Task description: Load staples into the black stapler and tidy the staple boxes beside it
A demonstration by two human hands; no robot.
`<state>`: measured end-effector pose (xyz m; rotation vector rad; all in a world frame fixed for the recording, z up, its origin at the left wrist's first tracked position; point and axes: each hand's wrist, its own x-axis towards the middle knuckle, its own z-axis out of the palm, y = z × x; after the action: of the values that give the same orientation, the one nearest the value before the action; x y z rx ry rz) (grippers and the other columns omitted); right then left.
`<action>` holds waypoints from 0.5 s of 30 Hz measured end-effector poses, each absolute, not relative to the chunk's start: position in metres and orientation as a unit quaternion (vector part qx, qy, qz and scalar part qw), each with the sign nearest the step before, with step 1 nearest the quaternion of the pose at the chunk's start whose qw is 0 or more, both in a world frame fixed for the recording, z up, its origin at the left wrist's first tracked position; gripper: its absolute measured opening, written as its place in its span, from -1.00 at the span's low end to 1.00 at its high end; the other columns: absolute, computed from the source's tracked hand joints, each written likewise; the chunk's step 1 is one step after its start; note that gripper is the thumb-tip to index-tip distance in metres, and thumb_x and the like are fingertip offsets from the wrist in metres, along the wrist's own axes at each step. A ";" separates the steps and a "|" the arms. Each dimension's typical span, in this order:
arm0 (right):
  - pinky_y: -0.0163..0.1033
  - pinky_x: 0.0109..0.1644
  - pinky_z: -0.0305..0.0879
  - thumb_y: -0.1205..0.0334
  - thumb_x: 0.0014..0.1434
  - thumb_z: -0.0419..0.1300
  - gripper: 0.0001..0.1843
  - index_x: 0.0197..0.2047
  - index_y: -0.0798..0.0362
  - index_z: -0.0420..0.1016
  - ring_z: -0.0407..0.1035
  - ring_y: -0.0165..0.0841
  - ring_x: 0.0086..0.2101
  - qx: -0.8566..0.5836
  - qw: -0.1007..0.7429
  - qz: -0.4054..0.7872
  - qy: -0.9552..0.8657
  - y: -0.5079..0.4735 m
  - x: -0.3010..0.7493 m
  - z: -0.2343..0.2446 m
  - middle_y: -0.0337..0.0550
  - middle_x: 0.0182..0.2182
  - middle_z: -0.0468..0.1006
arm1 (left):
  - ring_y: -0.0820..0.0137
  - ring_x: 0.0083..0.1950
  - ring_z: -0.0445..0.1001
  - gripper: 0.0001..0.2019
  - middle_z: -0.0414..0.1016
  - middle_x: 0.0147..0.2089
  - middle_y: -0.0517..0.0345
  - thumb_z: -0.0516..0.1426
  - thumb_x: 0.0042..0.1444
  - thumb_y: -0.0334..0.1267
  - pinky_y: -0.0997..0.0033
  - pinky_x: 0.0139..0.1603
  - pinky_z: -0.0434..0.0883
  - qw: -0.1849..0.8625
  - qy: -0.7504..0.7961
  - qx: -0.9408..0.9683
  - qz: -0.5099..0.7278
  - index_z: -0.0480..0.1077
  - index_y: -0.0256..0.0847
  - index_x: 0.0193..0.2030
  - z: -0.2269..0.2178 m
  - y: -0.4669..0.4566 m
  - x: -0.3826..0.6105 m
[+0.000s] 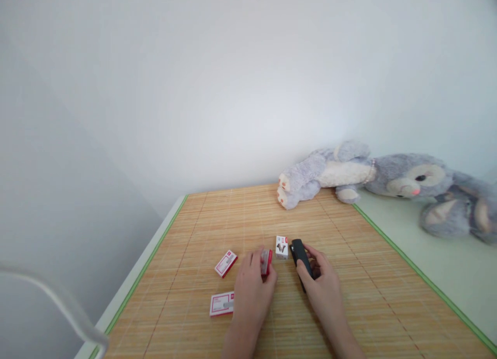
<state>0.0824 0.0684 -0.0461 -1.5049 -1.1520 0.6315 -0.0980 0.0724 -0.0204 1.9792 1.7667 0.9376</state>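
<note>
My left hand (252,284) is closed around a small red-and-white box (266,262), and its fingers cover part of it. A black stapler (302,259) lies in the grip of my right hand (320,276), tilted with its far end pointing away from me. Between the two hands, slightly farther off, stands a small white box (281,247) with a dark picture on it. Left of my left hand rests a flat white-and-red box (225,263). Nearer to me is another flat box (221,303), partly hidden by my left wrist, with a grey strip on top.
A bamboo mat (186,281) with green edging covers the bed-like surface. Along the wall (233,90) at the back right lies a grey plush rabbit (349,173). A white curved cable or tube (62,302) crosses the lower left.
</note>
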 end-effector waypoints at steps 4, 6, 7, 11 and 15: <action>-0.14 -0.21 0.41 0.00 0.20 0.24 -0.48 0.19 0.00 0.51 0.44 -0.27 -0.31 -0.637 0.552 0.263 -0.470 0.068 0.082 -0.049 -0.10 -0.11 0.61 | 0.23 0.07 0.52 -0.64 0.51 0.10 0.01 -0.04 0.38 -0.29 0.15 0.08 0.46 0.206 0.622 0.684 0.321 0.35 -0.10 0.25 -0.024 0.066 -0.108; -0.13 -0.16 0.42 0.01 0.19 0.24 -0.49 0.17 0.00 0.52 0.46 -0.24 -0.25 -0.638 0.561 0.254 -0.462 0.068 0.082 -0.051 -0.07 -0.09 0.60 | 0.22 0.06 0.50 -0.71 0.52 0.05 0.04 -0.03 0.37 -0.31 0.14 0.09 0.44 0.183 0.613 0.706 0.302 0.47 -0.08 0.07 -0.021 0.062 -0.109; -0.12 -0.14 0.43 0.01 0.19 0.24 -0.50 0.16 0.01 0.52 0.46 -0.22 -0.22 -0.638 0.566 0.249 -0.458 0.068 0.082 -0.051 -0.06 -0.08 0.60 | 0.22 0.07 0.49 -0.73 0.51 0.03 0.05 -0.02 0.37 -0.32 0.14 0.10 0.43 0.169 0.608 0.716 0.298 0.50 -0.07 -0.01 -0.019 0.060 -0.108; -0.10 -0.07 0.43 0.03 0.20 0.23 -0.51 0.15 0.01 0.52 0.47 -0.19 -0.16 -0.638 0.572 0.235 -0.458 0.069 0.083 -0.050 -0.04 -0.06 0.59 | 0.24 0.14 0.44 -0.70 0.50 0.11 0.10 -0.02 0.38 -0.33 0.14 0.19 0.40 0.155 0.568 0.752 0.296 0.49 -0.02 0.05 -0.014 0.060 -0.096; -0.09 -0.06 0.43 0.02 0.18 0.23 -0.51 0.13 0.02 0.53 0.47 -0.18 -0.17 -0.646 0.569 0.212 -0.462 0.069 0.085 -0.049 -0.04 -0.06 0.58 | 0.16 0.29 0.34 -0.51 0.36 0.36 0.08 -0.01 0.39 -0.24 0.03 0.27 0.34 0.143 0.548 0.774 0.284 0.19 0.05 0.44 -0.018 0.067 -0.080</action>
<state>0.0846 0.0686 -0.0492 -1.5161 -1.0856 0.4984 -0.0798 0.0670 -0.0176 2.2322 1.5808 0.8188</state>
